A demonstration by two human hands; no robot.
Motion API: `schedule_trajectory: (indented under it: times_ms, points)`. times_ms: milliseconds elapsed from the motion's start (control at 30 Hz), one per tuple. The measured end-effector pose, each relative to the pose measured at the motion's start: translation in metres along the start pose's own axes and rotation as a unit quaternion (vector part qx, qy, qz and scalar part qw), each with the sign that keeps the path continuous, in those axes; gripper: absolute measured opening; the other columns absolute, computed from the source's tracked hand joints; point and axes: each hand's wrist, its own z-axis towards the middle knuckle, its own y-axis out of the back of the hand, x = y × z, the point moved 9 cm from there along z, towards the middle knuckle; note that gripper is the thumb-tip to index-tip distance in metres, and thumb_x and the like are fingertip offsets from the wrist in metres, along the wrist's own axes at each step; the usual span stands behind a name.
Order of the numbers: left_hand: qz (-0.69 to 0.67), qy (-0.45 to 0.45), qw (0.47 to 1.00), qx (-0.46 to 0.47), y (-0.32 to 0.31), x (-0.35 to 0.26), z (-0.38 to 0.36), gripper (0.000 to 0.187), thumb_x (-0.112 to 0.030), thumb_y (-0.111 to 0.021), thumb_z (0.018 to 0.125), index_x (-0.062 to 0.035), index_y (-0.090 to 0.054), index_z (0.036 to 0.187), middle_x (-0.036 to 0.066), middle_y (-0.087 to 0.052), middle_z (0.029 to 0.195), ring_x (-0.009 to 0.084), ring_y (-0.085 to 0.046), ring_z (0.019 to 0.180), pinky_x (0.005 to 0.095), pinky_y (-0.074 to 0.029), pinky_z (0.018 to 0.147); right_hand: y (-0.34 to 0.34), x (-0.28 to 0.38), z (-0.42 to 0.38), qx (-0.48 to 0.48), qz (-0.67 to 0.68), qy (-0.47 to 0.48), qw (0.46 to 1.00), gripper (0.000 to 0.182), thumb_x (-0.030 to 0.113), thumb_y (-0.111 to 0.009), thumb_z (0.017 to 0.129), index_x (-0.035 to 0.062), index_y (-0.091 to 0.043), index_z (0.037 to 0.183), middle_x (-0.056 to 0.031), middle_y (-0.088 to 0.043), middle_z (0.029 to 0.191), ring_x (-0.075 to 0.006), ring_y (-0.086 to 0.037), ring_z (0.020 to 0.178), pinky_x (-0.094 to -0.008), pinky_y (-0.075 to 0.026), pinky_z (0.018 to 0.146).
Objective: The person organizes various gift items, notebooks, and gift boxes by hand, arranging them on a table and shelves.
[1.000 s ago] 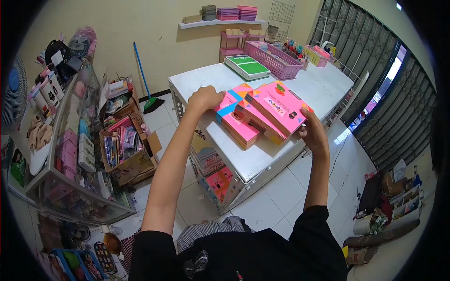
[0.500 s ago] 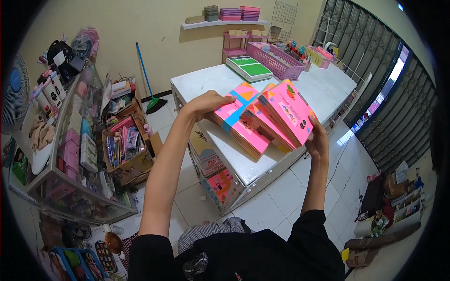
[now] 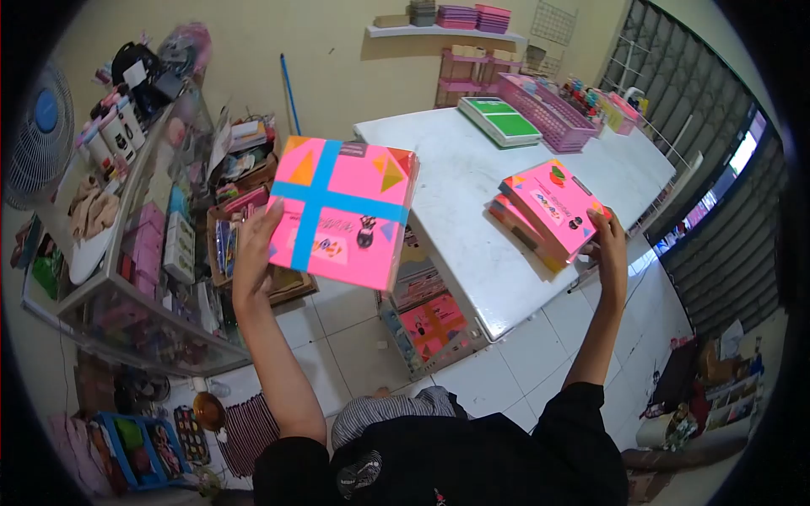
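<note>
My left hand (image 3: 260, 244) grips the left edge of a pink pack of books (image 3: 346, 232) crossed with blue tape. It is held up in the air, left of the white table (image 3: 447, 244), its printed top facing me. My right hand (image 3: 609, 240) is closed on the right edge of another pink pack of books (image 3: 553, 202), which has no blue tape. That pack rests on a further pink pack (image 3: 516, 226) at the table's right edge; the lower one is partly covered.
A green and white package (image 3: 499, 123) and a purple basket (image 3: 548, 114) stand at the table's far end. Left is a glass display case (image 3: 148, 316) with goods on top. Below the table, a crate (image 3: 434, 329) holds more pink packs. A blue-handled broom (image 3: 290, 93) leans on the wall.
My left hand has lifted the blue-taped pack off the table and carried it left. The other packs stay with my right hand at the table's right. The view has shifted left.
</note>
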Motion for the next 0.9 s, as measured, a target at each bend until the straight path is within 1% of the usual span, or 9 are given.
schedule_trajectory:
  times_ms: [167,400,567,633,667,733,767,800,900]
  points:
    - [-0.088,0.049,0.993,-0.064,0.062,0.039,-0.041,0.029,-0.023,-0.048,0.078,0.0022,-0.049,0.093,0.006,-0.055,0.083,0.0090,-0.054,0.068,0.0197,-0.043,0.058,0.013,0.005,-0.001,-0.045,-0.235,0.023,0.971,0.037,0.033,-0.053,0.071,0.0040,-0.051,0.094,0.0002,-0.045,0.056,-0.0057,-0.039,0.048,-0.0181,-0.030,0.042]
    - [-0.157,0.154,0.964,-0.149,0.105,0.112,-0.087,0.031,-0.023,-0.044,0.080,0.0035,-0.045,0.096,0.007,-0.053,0.086,0.0111,-0.053,0.075,0.0215,-0.044,0.063,0.011,0.004,-0.013,-0.031,-0.259,-0.014,0.965,0.041,0.037,-0.051,0.074,0.0024,-0.050,0.095,-0.0048,-0.048,0.065,-0.0074,-0.042,0.053,-0.0193,-0.033,0.046]
    - [-0.202,0.111,0.964,-0.130,0.084,0.113,-0.096,0.029,-0.020,-0.042,0.081,0.0031,-0.043,0.099,0.007,-0.052,0.089,0.0118,-0.052,0.078,0.0223,-0.043,0.066,0.011,0.043,-0.026,-0.111,-0.479,0.160,0.856,0.041,0.036,-0.049,0.075,0.0027,-0.051,0.100,-0.0141,-0.044,0.093,-0.0146,-0.048,0.064,-0.0196,-0.038,0.056]
    - [-0.194,0.082,0.964,-0.163,0.082,0.110,-0.099,0.030,-0.020,-0.040,0.082,0.0031,-0.041,0.101,0.008,-0.051,0.091,0.0119,-0.051,0.081,0.0227,-0.042,0.069,-0.009,0.096,-0.078,-0.191,-0.453,0.357,0.794,0.039,0.031,-0.052,0.075,-0.0002,-0.050,0.098,-0.0125,-0.046,0.086,-0.0098,-0.044,0.057,-0.0210,-0.037,0.053]
    - [-0.173,0.049,0.978,-0.105,0.070,0.101,-0.096,0.030,-0.023,-0.038,0.083,0.0009,-0.040,0.100,0.009,-0.051,0.092,0.0140,-0.053,0.079,0.0255,-0.044,0.066,-0.022,0.108,-0.102,-0.181,-0.307,0.357,0.864,0.036,0.026,-0.049,0.077,-0.0022,-0.048,0.098,-0.0126,-0.046,0.085,-0.0102,-0.045,0.056,-0.0201,-0.037,0.053]
    - [-0.181,0.031,0.974,-0.129,0.060,0.093,-0.105,0.031,-0.023,-0.037,0.083,0.0013,-0.038,0.103,0.010,-0.050,0.095,0.0157,-0.052,0.082,0.0275,-0.044,0.069,-0.073,0.105,-0.158,0.014,0.000,0.369,0.930,0.032,0.014,-0.043,0.079,-0.0061,-0.039,0.104,-0.0136,-0.047,0.086,-0.0130,-0.049,0.055,-0.0208,-0.041,0.058]
    - [-0.191,0.013,0.970,-0.150,0.057,0.089,-0.110,0.032,-0.023,-0.035,0.083,0.0018,-0.037,0.105,0.011,-0.049,0.097,0.0174,-0.051,0.086,0.0296,-0.043,0.072,-0.088,0.034,-0.148,0.192,0.047,0.116,0.973,0.049,0.017,-0.048,0.075,-0.0062,-0.027,0.112,-0.0169,-0.045,0.092,-0.0193,-0.053,0.071,-0.0297,-0.042,0.071]
    - [-0.187,0.006,0.975,-0.123,0.047,0.085,-0.111,0.039,-0.024,-0.033,0.084,0.0035,-0.031,0.111,0.012,-0.044,0.103,0.0185,-0.046,0.092,0.0285,-0.039,0.077,-0.148,0.074,-0.179,0.229,-0.034,0.267,0.936,0.064,0.020,-0.055,0.070,-0.0036,-0.019,0.117,-0.0199,-0.041,0.101,-0.0251,-0.048,0.091,-0.0332,-0.037,0.080]
    - [-0.186,0.006,0.971,-0.150,0.034,0.083,-0.125,0.045,-0.028,-0.033,0.083,0.0045,-0.028,0.113,0.013,-0.042,0.105,0.0195,-0.045,0.094,0.0292,-0.037,0.079,-0.215,0.039,-0.184,0.320,0.022,0.184,0.929,0.070,0.016,-0.061,0.066,-0.0026,-0.018,0.117,-0.0222,-0.037,0.110,-0.0248,-0.042,0.101,-0.0331,-0.036,0.081]
